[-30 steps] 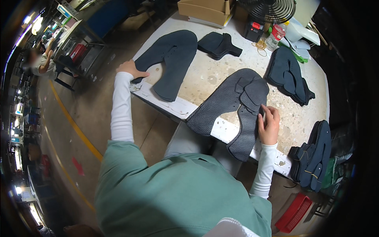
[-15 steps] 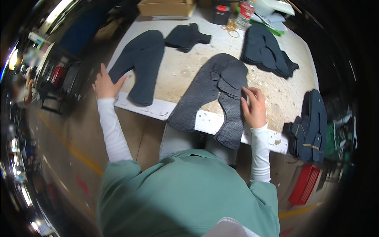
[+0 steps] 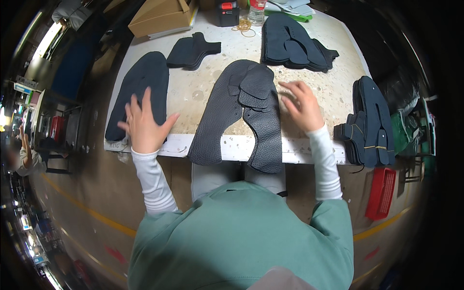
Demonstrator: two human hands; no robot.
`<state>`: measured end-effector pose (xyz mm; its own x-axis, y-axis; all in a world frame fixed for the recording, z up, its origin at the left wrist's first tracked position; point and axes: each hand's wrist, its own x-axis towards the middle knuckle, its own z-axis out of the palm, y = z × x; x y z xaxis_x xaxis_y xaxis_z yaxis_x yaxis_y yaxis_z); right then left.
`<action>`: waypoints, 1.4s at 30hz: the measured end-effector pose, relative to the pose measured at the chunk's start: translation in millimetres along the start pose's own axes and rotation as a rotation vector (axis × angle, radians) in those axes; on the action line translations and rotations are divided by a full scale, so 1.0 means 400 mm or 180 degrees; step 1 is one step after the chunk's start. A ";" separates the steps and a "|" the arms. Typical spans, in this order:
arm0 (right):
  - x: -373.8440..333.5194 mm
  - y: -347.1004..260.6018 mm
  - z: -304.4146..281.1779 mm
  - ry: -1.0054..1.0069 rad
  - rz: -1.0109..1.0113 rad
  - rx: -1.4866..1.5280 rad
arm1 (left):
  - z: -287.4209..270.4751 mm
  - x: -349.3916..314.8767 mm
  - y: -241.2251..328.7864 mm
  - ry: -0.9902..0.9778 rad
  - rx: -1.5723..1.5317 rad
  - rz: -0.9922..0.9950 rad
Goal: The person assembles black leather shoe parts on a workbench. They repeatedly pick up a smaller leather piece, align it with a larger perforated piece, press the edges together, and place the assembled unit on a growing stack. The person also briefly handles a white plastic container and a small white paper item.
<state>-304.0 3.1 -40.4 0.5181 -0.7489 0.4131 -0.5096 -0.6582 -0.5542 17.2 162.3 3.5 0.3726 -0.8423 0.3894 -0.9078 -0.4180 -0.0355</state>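
Note:
In front of me a grained black leather shoe-upper piece (image 3: 205, 118) lies on the table, its two legs overhanging the front edge. A flap and a small patch lie over its curved top. My right hand (image 3: 306, 107) hovers to its right, fingers bent and apart, holding nothing. At left, my left hand (image 3: 146, 128) spreads its fingers over a smooth dark curved piece (image 3: 147, 70) and hides its lower part; whether it touches the piece I cannot tell. Beyond that sits a small stack of dark T-shaped pieces (image 3: 186, 52).
On the white, glue-spotted table (image 3: 193, 92) are a stack of dark uppers (image 3: 275, 41), a rubber-banded bundle (image 3: 369, 108) at the right edge, a cardboard box (image 3: 159, 18), rubber bands (image 3: 245, 29) and a plastic bottle (image 3: 256, 17). A red crate (image 3: 382, 193) stands below right.
My right hand has come off the edge of the grained piece. My left hand has moved from beside the smooth dark piece to over it. The whole view has shifted.

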 end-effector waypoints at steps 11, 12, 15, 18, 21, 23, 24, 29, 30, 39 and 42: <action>0.211 0.077 0.101 0.0629 -0.0252 -0.0158 | 0.191 0.279 0.403 -0.1136 -0.1654 0.1452; 0.199 0.086 0.109 0.0670 -0.0219 -0.0036 | 0.216 0.285 0.403 -0.1025 -0.2066 0.1486; 0.191 0.111 0.118 0.0775 -0.0101 0.0168 | 0.273 0.287 0.388 -0.0675 -0.2735 0.1566; 0.199 0.118 0.113 0.0976 -0.0088 0.0251 | 0.303 0.294 0.377 -0.0832 -0.3206 0.1497; 0.202 0.105 0.104 0.1027 -0.0061 0.0294 | 0.318 0.326 0.359 -0.0982 -0.4433 0.0905; 0.199 0.089 0.098 0.0891 0.0063 0.0244 | 0.319 0.375 0.314 -0.2062 -0.5549 -0.0475; 0.196 0.075 0.104 0.0753 -0.0044 0.0398 | 0.322 0.383 0.294 -0.2025 -0.6081 -0.0953; 0.168 0.006 0.147 -0.0902 -0.0426 -0.0462 | 0.296 0.402 0.234 -0.3808 -0.8501 -0.1635; 0.166 -0.001 0.153 -0.0792 -0.0421 -0.0432 | 0.284 0.393 0.239 -0.3663 -0.8447 -0.1688; 0.199 0.050 0.060 -0.0316 0.0545 0.1398 | 0.246 0.367 0.303 -0.2780 -0.7324 -0.1545; 0.205 0.062 0.025 0.0015 0.0524 0.3068 | 0.274 0.347 0.332 -0.2352 -0.6773 -0.1347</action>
<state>-267.1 -73.7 -27.5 0.4870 -0.8275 0.2793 0.2056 -0.2021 -0.9575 -30.5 -47.5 -48.0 0.0636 -0.9783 -0.1973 0.5642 -0.1279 0.8157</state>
